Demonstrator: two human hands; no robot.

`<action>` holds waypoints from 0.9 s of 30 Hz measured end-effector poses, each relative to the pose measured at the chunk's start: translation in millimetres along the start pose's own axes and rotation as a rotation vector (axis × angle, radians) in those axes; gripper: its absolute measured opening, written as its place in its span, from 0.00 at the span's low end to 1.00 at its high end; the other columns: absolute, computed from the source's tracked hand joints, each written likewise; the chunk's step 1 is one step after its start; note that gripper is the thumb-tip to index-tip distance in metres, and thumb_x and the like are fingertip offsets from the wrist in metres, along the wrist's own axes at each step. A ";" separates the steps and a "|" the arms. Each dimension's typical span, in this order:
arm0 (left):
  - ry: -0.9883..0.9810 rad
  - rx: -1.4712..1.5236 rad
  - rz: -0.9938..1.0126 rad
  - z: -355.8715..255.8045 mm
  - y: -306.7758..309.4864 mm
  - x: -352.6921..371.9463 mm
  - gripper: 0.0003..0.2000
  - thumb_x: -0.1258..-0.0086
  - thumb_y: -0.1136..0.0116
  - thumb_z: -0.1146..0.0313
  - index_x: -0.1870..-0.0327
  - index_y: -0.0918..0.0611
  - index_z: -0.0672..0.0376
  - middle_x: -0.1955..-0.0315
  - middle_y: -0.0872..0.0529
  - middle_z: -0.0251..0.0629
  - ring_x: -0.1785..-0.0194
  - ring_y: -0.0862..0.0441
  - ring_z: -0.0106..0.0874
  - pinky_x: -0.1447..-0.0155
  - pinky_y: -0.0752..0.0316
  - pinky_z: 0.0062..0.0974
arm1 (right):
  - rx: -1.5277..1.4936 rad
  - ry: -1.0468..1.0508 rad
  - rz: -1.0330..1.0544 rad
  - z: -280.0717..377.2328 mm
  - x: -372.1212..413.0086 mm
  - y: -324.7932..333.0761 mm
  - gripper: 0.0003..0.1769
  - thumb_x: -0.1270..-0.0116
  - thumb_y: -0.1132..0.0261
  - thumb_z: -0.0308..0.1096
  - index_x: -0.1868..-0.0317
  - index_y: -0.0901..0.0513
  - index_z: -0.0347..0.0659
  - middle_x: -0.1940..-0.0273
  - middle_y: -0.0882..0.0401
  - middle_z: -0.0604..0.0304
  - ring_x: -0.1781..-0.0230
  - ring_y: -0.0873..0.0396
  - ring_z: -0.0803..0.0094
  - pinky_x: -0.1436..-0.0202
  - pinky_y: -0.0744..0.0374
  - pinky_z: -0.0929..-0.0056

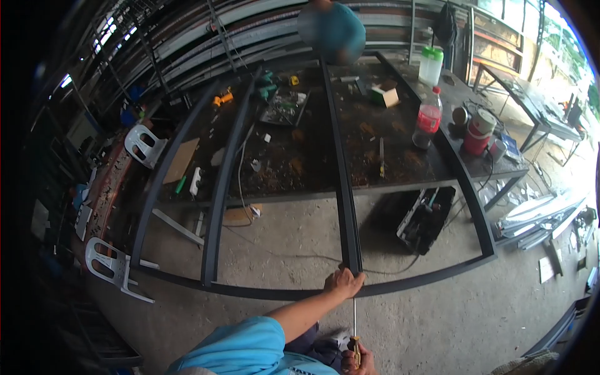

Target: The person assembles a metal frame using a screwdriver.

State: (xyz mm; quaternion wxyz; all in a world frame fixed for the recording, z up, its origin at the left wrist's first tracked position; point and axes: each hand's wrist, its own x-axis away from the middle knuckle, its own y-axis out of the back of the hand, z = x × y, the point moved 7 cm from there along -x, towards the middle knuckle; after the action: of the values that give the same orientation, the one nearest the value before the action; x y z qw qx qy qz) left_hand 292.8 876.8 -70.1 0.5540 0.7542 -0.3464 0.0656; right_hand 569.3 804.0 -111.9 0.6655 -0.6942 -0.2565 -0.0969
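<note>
A large dark metal frame (pixel 287 291) with upright bars lies across the workbench, its near rail reaching out over the floor. My left hand (pixel 343 284) is closed around the frame where a middle bar meets the near rail. Below it, my right hand (pixel 358 363) grips a long-shafted screwdriver (pixel 355 322) by its yellowish handle. The shaft points up to the near rail, just beneath my left hand; whether its tip meets a screw is hidden.
The dark workbench (pixel 281 150) carries a tool tray (pixel 284 108), a red-capped bottle (pixel 427 119), a red jug (pixel 477 134) and a green-lidded container (pixel 430 64). Another person (pixel 334 32) is at the far side. A black toolbox (pixel 427 220) and white chairs (pixel 107 262) stand around.
</note>
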 end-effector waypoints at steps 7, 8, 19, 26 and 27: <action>0.071 0.116 -0.031 0.7 9.9 -0.5 0.33 0.39 0.53 0.43 0.53 0.22 0.72 0.54 0.17 0.60 0.48 0.19 0.52 0.45 0.24 0.43 | 1.206 1.094 -0.792 45.7 31.1 -15.8 0.19 0.33 0.34 0.33 0.43 0.23 0.40 0.60 0.16 0.57 0.71 0.26 0.78 0.67 0.27 0.80; 0.069 0.108 -0.032 4.6 1.9 -5.3 0.33 0.39 0.53 0.43 0.53 0.22 0.72 0.54 0.17 0.60 0.48 0.19 0.52 0.45 0.24 0.43 | 1.585 1.183 -0.873 42.7 30.1 -21.6 0.18 0.33 0.34 0.32 0.44 0.23 0.39 0.61 0.16 0.57 0.72 0.26 0.79 0.67 0.27 0.80; 0.063 0.071 -0.071 6.3 -0.9 -8.3 0.32 0.38 0.54 0.42 0.55 0.19 0.70 0.54 0.18 0.63 0.47 0.20 0.54 0.43 0.25 0.42 | 0.005 0.155 -0.348 17.4 18.5 -49.7 0.14 0.32 0.38 0.48 0.53 0.21 0.50 0.71 0.26 0.70 0.81 0.34 0.81 0.79 0.33 0.83; 0.078 0.095 -0.091 5.2 1.8 -6.3 0.32 0.40 0.54 0.44 0.54 0.19 0.71 0.54 0.18 0.63 0.47 0.19 0.52 0.43 0.25 0.42 | 0.529 0.637 -0.376 35.6 22.8 -39.6 0.21 0.36 0.32 0.36 0.44 0.23 0.45 0.58 0.18 0.62 0.72 0.25 0.80 0.72 0.27 0.83; 0.077 0.092 -0.070 6.8 -1.4 -9.4 0.32 0.40 0.54 0.44 0.54 0.19 0.71 0.54 0.18 0.62 0.47 0.19 0.52 0.43 0.25 0.42 | 0.529 0.636 -0.385 35.1 24.0 -40.7 0.21 0.36 0.32 0.36 0.44 0.23 0.45 0.58 0.18 0.62 0.72 0.25 0.80 0.72 0.27 0.83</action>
State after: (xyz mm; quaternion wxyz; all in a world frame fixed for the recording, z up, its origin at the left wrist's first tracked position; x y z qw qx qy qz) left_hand 284.7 875.3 -78.4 0.5335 0.7875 -0.2948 0.0913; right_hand 562.7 843.0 -68.3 0.8357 -0.3757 -0.1795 -0.3583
